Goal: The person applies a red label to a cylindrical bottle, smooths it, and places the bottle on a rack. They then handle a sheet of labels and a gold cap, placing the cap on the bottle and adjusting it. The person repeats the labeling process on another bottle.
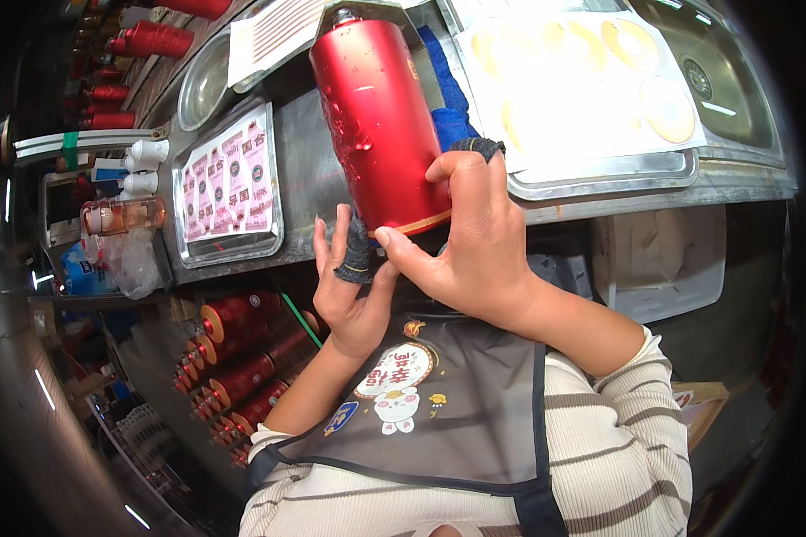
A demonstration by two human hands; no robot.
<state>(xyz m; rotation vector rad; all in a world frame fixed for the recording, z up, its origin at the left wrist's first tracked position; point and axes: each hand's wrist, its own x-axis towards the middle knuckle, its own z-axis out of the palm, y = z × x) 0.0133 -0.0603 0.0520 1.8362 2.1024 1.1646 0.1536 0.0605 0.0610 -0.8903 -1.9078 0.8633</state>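
Note:
A glossy red bottle (376,116) with water drops on its side lies tilted over the bench, its neck away from me and its gold-edged base toward me. My right hand (485,246) grips the base end, with bent fingers on its right side and the thumb at the rim. Close to the base on the left is my left hand (354,300), its fingers stretched upward and its thumb near my right thumb. Dark cloth covers one finger of each hand. A blue cloth (450,119) lies beside the bottle.
On the left, a metal tray (278,228) holds pink printed labels (228,183). White sheets with pale gold labels (582,85) lie on another tray (604,179) at right. A round metal bowl (204,85) stands far left. Several red bottles (242,380) are stacked below the bench.

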